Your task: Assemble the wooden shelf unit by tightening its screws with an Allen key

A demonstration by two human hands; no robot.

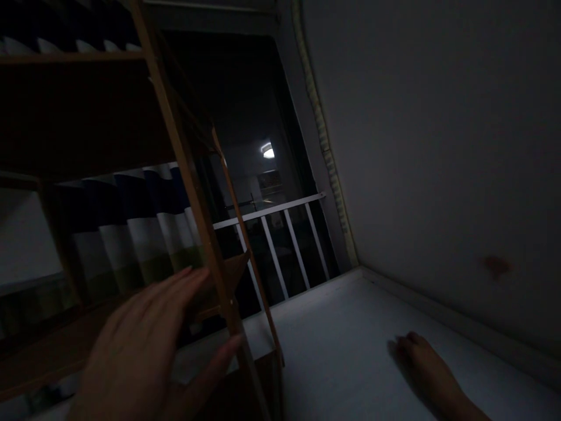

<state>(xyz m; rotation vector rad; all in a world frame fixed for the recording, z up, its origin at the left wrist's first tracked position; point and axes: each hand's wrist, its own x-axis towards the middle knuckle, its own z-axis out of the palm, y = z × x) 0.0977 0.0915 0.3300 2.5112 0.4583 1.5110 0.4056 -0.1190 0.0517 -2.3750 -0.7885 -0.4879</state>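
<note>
The left hand [142, 342] spreads open at the wooden shelf's [188, 169] front post, gripping nothing visibly; contact is unclear. The right hand [423, 358] curls above the white surface [333, 345], its hold indiscernible. The shelf stands by the railing [274, 248]; no step looks finished, and what remains is unclear.

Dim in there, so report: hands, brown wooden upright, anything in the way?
Left hand open beside the upright, contact unclear. Right hand curled over flat white surface, contents hidden. White barred railing beyond, seemingly not in the way.
</note>
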